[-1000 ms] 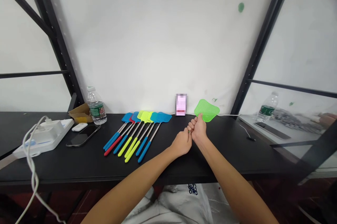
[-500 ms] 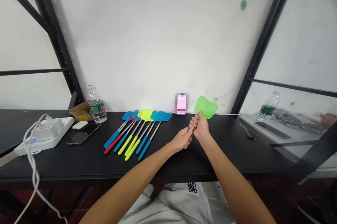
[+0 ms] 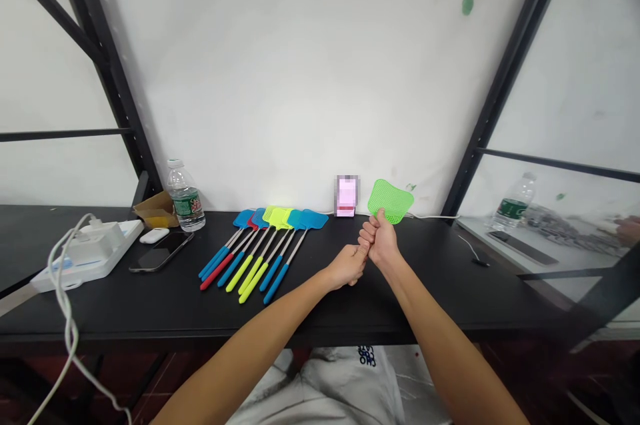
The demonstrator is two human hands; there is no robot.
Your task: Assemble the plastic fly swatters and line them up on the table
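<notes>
A green fly swatter (image 3: pixel 391 200) stands tilted above the black table (image 3: pixel 150 305), its mesh head up near the wall. My right hand (image 3: pixel 381 244) is closed in a fist round its shaft just under the head. My left hand (image 3: pixel 349 264) is closed too, touching the right fist from below and gripping the swatter's hidden lower handle. To the left a row of several swatters (image 3: pixel 265 245) lies flat, with blue, red and yellow handles.
A water bottle (image 3: pixel 185 197), a cardboard piece (image 3: pixel 155 210), a small white case (image 3: pixel 153 235), a phone (image 3: pixel 161 252) and a white power strip with cables (image 3: pixel 85 252) lie at the left. A small pink box (image 3: pixel 347 196) stands by the wall. Another bottle (image 3: pixel 513 202) stands right.
Both fists with the green swatter have risen slightly and stayed together; the view has shifted a little. Nothing else moved.
</notes>
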